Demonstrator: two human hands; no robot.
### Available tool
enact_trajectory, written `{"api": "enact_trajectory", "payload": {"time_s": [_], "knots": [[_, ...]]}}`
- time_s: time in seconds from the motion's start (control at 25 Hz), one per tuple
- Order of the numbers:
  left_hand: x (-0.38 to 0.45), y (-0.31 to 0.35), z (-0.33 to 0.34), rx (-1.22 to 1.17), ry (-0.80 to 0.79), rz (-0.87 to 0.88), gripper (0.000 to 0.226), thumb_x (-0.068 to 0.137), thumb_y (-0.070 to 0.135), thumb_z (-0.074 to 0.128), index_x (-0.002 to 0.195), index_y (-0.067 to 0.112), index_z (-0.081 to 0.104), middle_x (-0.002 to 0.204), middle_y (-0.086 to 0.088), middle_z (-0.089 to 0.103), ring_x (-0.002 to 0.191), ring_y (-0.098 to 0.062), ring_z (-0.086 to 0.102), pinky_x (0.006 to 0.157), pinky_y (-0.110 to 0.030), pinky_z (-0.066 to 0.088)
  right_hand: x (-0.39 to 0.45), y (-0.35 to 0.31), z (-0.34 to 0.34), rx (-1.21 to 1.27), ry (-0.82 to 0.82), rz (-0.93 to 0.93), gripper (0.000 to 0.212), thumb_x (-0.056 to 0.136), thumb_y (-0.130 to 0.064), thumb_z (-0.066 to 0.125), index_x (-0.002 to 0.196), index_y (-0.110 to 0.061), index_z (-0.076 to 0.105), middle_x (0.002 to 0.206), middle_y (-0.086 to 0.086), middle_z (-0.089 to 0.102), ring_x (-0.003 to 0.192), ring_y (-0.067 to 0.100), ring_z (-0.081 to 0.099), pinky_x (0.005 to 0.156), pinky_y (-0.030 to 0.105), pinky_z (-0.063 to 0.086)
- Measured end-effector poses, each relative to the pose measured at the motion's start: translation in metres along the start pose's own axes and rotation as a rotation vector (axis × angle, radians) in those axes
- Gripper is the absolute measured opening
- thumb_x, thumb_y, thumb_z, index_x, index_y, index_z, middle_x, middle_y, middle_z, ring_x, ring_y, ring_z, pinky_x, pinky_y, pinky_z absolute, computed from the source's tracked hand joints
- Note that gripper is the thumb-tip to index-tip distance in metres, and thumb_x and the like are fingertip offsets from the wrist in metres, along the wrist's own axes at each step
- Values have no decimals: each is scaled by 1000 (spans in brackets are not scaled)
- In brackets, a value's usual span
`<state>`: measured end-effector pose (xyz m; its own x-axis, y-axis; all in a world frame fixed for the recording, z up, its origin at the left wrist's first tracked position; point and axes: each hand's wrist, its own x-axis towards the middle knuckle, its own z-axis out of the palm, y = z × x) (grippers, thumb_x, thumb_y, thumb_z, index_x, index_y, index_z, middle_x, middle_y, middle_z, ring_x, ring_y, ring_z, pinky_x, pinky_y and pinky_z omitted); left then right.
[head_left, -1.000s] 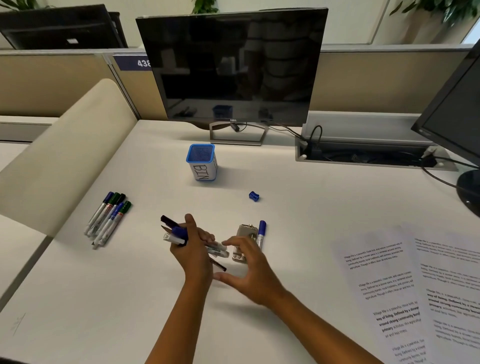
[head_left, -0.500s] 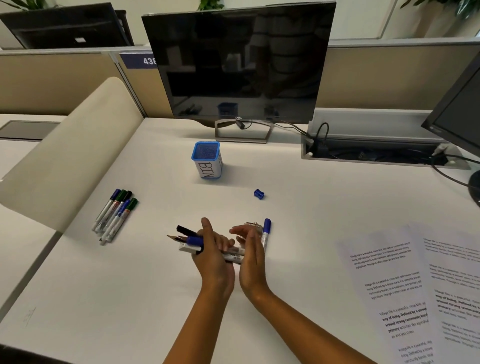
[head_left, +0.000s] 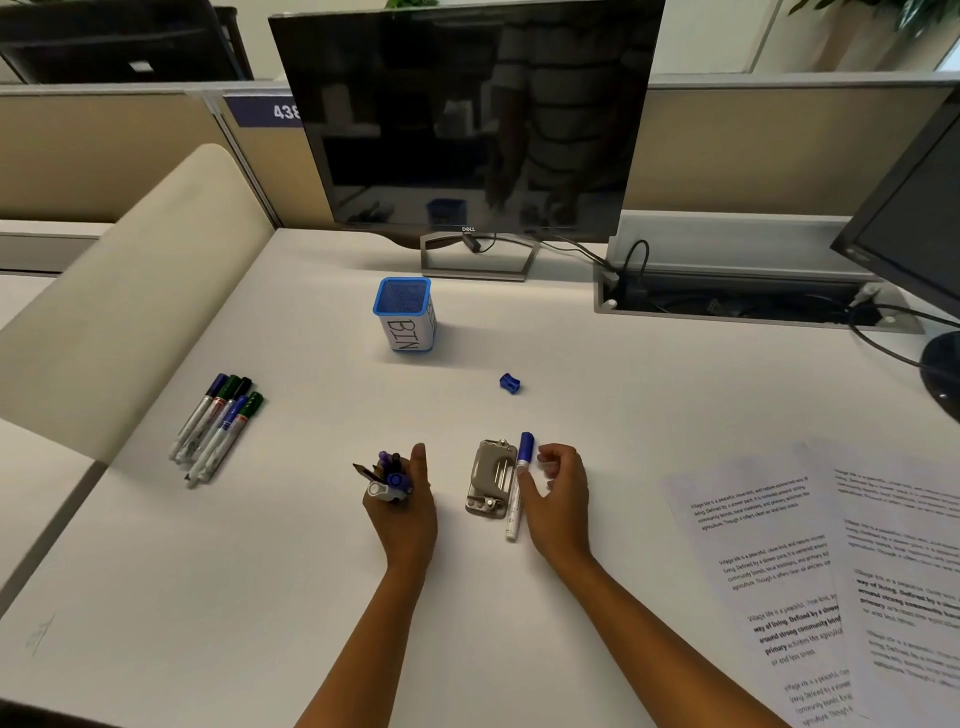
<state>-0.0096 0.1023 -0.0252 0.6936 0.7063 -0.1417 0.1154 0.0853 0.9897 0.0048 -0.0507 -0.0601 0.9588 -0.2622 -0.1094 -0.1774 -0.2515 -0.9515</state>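
My left hand (head_left: 402, 512) grips a bundle of pens, a pencil and a marker (head_left: 387, 475), their tips pointing up and away from me. A grey hole punch (head_left: 487, 478) lies on the white desk between my hands. Against its right side lies a blue-capped marker (head_left: 519, 486). My right hand (head_left: 560, 501) rests just right of that marker with its fingers loosely curled and its thumb at the marker's barrel; it holds nothing. A blue mesh cup labelled BIN (head_left: 404, 317) stands farther back.
Several markers (head_left: 218, 426) lie in a group at the left. A small blue sharpener (head_left: 509, 383) sits behind the punch. Printed sheets (head_left: 779, 551) cover the right side. A monitor (head_left: 467, 119), a second screen (head_left: 909, 223) and a cable tray (head_left: 727, 306) line the back.
My hands have come apart. The left hand has drawn the bundle to the left and tipped it more upright. The right hand has shifted right to the marker beside the punch.
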Motion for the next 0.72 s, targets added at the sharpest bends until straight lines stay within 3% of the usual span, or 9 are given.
{"api": "enact_trajectory", "payload": {"time_s": [0.16, 0.28, 0.4, 0.6, 0.72], "knots": [[2, -5, 0, 37, -57, -26, 25, 90, 24, 71, 74, 14, 54, 69, -10, 56, 59, -17, 57, 62, -29, 49, 3, -3, -2, -116, -61, 21, 41, 79, -17, 78, 106, -23, 48, 106, -6, 54, 96, 12, 51, 79, 19, 43], [1, -11, -2, 66, -84, -85, 23, 91, 25, 69, 81, 10, 54, 72, -13, 59, 58, -16, 61, 53, -15, 49, 7, -8, -7, -292, -97, -12, 30, 83, -20, 75, 102, -20, 51, 100, -4, 57, 90, 13, 55, 69, 15, 39], [6, -3, 0, 64, -93, -77, 25, 94, 29, 65, 85, 8, 55, 69, -10, 61, 58, -17, 61, 52, -17, 49, 10, -13, -11, -423, -125, 8, 24, 87, -18, 70, 106, -15, 56, 103, 0, 62, 84, 12, 57, 61, 11, 36], [13, 10, 1, -75, -147, -180, 13, 97, 26, 61, 91, 17, 54, 53, 1, 47, 44, -13, 48, 52, -27, 44, 9, -37, -12, -107, -68, 37, 20, 87, -18, 72, 102, -15, 59, 96, 0, 68, 73, 7, 63, 56, 9, 47], [5, 13, 5, -140, -209, -315, 27, 89, 37, 69, 93, 13, 56, 49, 2, 39, 43, -12, 37, 45, -23, 37, -7, -66, 0, 42, -164, -14, 21, 87, -19, 72, 104, -17, 60, 94, -6, 67, 77, 2, 65, 64, 9, 52]]}}
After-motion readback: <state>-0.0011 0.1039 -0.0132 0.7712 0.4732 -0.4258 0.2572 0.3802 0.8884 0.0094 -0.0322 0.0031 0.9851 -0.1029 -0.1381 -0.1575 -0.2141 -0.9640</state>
